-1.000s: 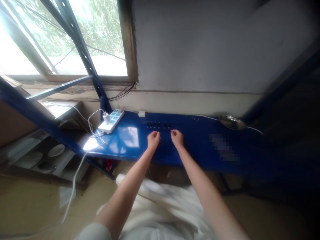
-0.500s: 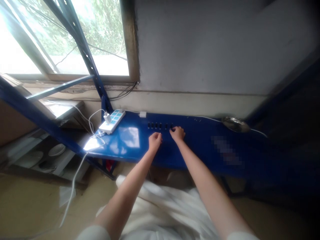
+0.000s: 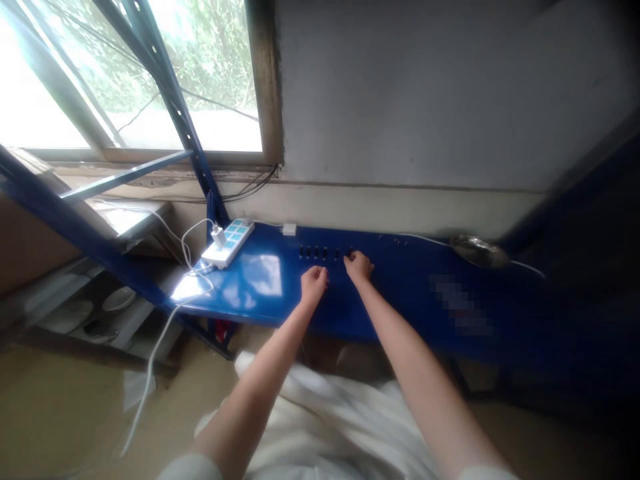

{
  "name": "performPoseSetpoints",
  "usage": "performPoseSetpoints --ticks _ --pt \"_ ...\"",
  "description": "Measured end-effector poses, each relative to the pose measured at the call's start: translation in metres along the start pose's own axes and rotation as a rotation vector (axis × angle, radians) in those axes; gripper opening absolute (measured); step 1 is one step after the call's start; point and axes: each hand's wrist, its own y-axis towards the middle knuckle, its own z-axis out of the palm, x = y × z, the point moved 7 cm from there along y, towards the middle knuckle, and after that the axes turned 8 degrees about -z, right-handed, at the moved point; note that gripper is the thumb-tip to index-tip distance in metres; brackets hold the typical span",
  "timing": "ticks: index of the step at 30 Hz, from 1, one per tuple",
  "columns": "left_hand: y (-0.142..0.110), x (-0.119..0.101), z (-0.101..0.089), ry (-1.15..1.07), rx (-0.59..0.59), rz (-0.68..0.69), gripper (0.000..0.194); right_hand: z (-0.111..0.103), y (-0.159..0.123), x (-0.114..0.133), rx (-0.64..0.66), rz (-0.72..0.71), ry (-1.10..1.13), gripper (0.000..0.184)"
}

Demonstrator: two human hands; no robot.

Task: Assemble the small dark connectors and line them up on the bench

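A row of several small black upright pieces (image 3: 317, 253) stands near the back of the blue metal shelf (image 3: 255, 303). They are too small to identify. My right hand (image 3: 358, 265) sits at the row's right end, its fingertips touching or nearly touching the last piece. My left hand (image 3: 314, 284) hangs just below the row, fingers curled and apart from the pieces. Anything inside either hand is hidden.
To the left, a white power strip (image 3: 227, 243) with blue switches holds a white plug (image 3: 217, 235). A white adapter (image 3: 289, 229) lies behind it. A steel dish (image 3: 480, 251) sits far right. White cables trail along the shelf and down to the floor. A blue steel upright (image 3: 170, 100) crosses the window.
My right hand has moved up from below the row to its right end. My left hand has shifted slightly right, and the whole view has drifted slightly.
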Motion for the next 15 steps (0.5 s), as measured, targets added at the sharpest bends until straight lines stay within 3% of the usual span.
performPoseSetpoints --ticks 3,5,10,15 --pt "0.000 0.000 0.001 -0.003 0.005 0.023 0.027 -0.013 -0.001 0.006 -0.016 -0.047 0.022 0.018" --pt "0.000 0.000 0.001 -0.016 0.004 0.033 0.029 -0.024 -0.005 0.020 0.007 -0.151 -0.031 0.017" --pt "-0.002 -0.004 0.000 -0.094 -0.020 0.056 0.041 -0.035 -0.028 0.064 0.222 -0.463 -0.331 0.016" --pt "0.000 -0.005 0.004 -0.033 0.041 0.087 0.035 -0.035 -0.047 0.084 0.358 -0.597 -0.465 0.017"
